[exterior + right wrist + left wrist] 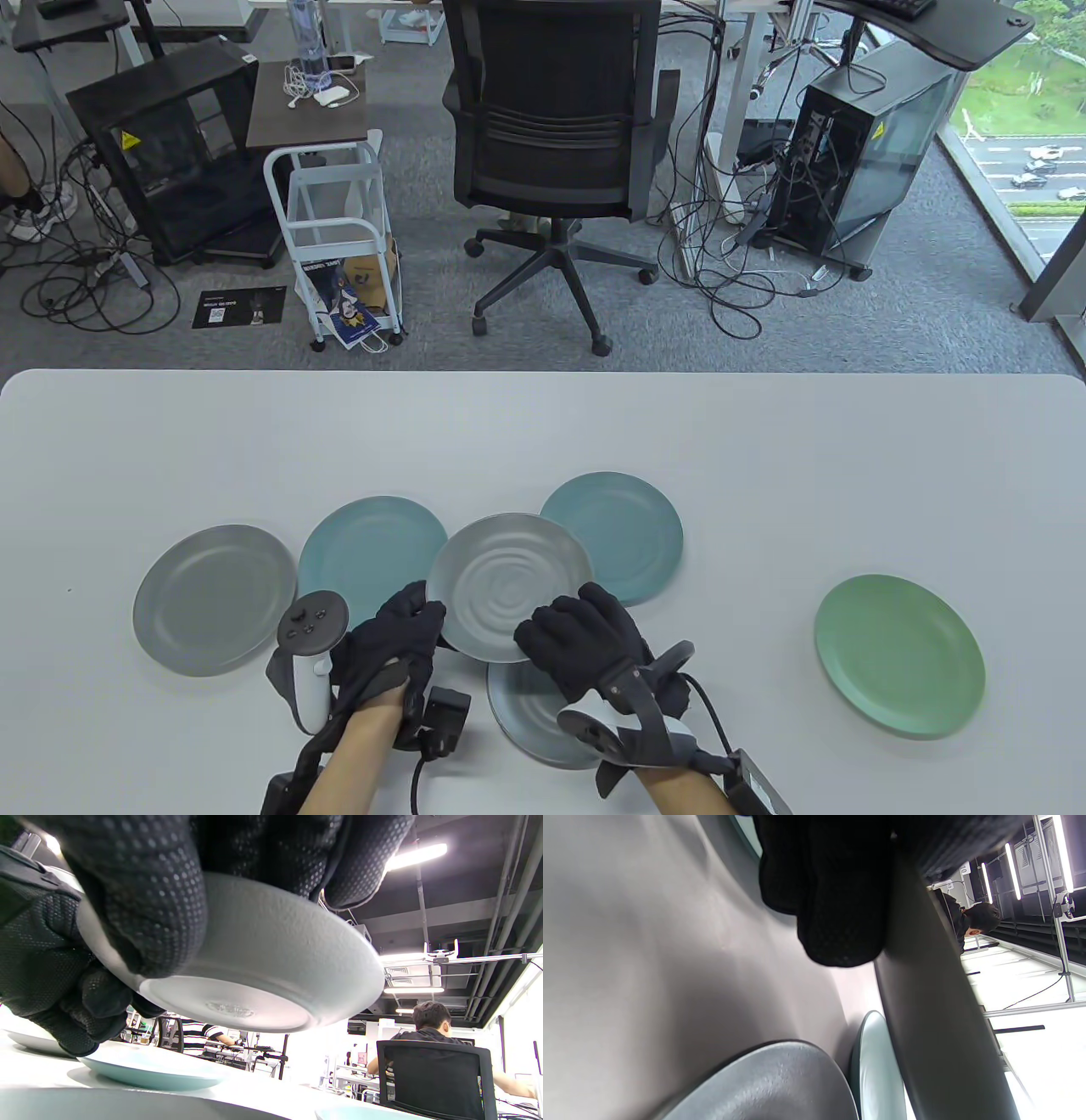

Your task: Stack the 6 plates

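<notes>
Both hands hold a grey ribbed plate (509, 586) by its near rim, lifted off the white table (543, 441). My left hand (420, 620) grips its left edge, my right hand (556, 624) its right edge. In the right wrist view the plate's underside (263, 984) hangs in the air with my fingers (148, 899) wrapped over the rim. Below it lies a second grey plate (530, 709), partly hidden by my right hand. Two teal plates (365, 548) (624, 543) flank the held plate. A third grey plate (212, 598) lies far left, a green plate (899, 654) far right.
An office chair (551, 127) and a white trolley (335, 238) stand on the carpet beyond the table's far edge. In the left wrist view the held plate's underside (933, 1005) crosses the frame above a grey plate (780, 1086) and a teal plate (874, 1069).
</notes>
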The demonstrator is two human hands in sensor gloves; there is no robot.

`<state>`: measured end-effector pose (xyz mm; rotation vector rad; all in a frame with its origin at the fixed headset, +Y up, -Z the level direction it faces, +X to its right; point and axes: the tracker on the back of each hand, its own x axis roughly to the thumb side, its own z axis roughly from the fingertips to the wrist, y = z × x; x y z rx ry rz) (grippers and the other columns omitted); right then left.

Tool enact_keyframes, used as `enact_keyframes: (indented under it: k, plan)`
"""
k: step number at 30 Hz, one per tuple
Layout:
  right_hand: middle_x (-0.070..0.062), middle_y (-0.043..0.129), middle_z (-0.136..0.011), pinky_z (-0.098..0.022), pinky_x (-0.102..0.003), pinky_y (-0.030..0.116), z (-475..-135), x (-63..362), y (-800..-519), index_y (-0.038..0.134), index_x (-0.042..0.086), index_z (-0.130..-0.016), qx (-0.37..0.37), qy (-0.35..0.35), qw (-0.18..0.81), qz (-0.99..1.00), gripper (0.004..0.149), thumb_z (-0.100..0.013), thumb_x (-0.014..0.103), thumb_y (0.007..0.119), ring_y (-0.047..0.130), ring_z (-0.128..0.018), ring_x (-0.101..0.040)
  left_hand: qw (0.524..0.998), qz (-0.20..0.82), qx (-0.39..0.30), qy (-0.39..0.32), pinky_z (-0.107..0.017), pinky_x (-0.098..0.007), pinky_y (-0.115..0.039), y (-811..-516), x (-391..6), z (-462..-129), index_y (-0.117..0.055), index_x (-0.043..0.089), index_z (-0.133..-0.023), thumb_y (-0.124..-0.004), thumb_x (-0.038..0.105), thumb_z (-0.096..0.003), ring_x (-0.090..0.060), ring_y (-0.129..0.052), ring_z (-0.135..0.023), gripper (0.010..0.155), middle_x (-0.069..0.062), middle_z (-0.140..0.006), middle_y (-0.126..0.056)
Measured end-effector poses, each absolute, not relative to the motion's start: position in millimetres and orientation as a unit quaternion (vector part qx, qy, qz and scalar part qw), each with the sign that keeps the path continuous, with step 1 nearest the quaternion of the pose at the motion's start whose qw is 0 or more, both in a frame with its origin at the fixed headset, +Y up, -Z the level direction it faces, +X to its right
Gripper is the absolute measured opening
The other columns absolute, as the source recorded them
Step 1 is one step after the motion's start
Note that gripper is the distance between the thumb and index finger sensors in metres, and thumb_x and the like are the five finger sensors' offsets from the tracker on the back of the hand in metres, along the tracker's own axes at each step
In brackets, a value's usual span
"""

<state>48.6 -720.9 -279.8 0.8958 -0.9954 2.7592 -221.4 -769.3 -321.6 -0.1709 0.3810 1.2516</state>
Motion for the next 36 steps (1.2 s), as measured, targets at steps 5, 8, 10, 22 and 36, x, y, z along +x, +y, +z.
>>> enact_keyframes:
  k: [5, 8, 10, 22, 36]
  plan:
    - [0.009, 0.079, -0.099, -0.076, -0.048, 0.057, -285, 63, -717, 0.072, 0.036, -0.093, 0.248, -0.340, 0.032, 0.907, 0.058, -0.040, 0.047, 0.092, 0.079, -0.092, -0.018, 0.783, 0.591, -0.063, 0.183, -0.080, -0.044, -0.047, -766, -229, -321, -0.072, 0.019, -0.088, -0.080, 0.043, -0.0386, -0.012, -0.092, -0.072, 0.056, 0.007, -0.052, -0.105]
    - [0.007, 0.073, -0.104, -0.077, -0.050, 0.054, -293, 81, -717, 0.066, 0.035, -0.098, 0.205, -0.326, 0.029, 0.922, 0.065, -0.040, 0.047, 0.092, 0.075, -0.095, -0.021, 0.785, 0.590, -0.061, 0.182, -0.080, -0.044, -0.046, -765, -231, -321, -0.072, 0.019, -0.088, -0.080, 0.042, -0.0387, -0.013, -0.092, -0.071, 0.055, 0.006, -0.052, -0.105]
    - [0.006, 0.072, -0.104, -0.077, -0.050, 0.054, -298, 93, -717, 0.065, 0.034, -0.099, 0.177, -0.322, 0.029, 0.930, 0.065, -0.041, 0.047, 0.092, 0.074, -0.096, -0.022, 0.788, 0.586, -0.059, 0.178, -0.080, -0.044, -0.046, -765, -229, -321, -0.073, 0.019, -0.088, -0.080, 0.042, -0.0386, -0.013, -0.092, -0.071, 0.055, 0.006, -0.051, -0.105]
    - [0.006, 0.075, -0.103, -0.077, -0.050, 0.054, -321, 147, -731, 0.067, 0.034, -0.098, 0.063, -0.269, 0.060, 0.959, 0.059, -0.044, 0.043, 0.089, 0.076, -0.094, -0.022, 0.828, 0.538, -0.083, 0.131, -0.080, -0.045, -0.044, -764, -214, -323, -0.075, 0.020, -0.087, -0.081, 0.040, -0.0386, -0.014, -0.092, -0.071, 0.053, 0.004, -0.051, -0.105]
    - [0.006, 0.077, -0.101, -0.076, -0.050, 0.055, -322, 147, -734, 0.069, 0.034, -0.096, 0.064, -0.248, 0.069, 0.964, 0.054, -0.046, 0.043, 0.087, 0.078, -0.093, -0.021, 0.862, 0.484, -0.118, 0.092, -0.080, -0.046, -0.043, -765, -195, -323, -0.076, 0.021, -0.087, -0.081, 0.039, -0.0387, -0.014, -0.092, -0.072, 0.052, 0.004, -0.052, -0.106]
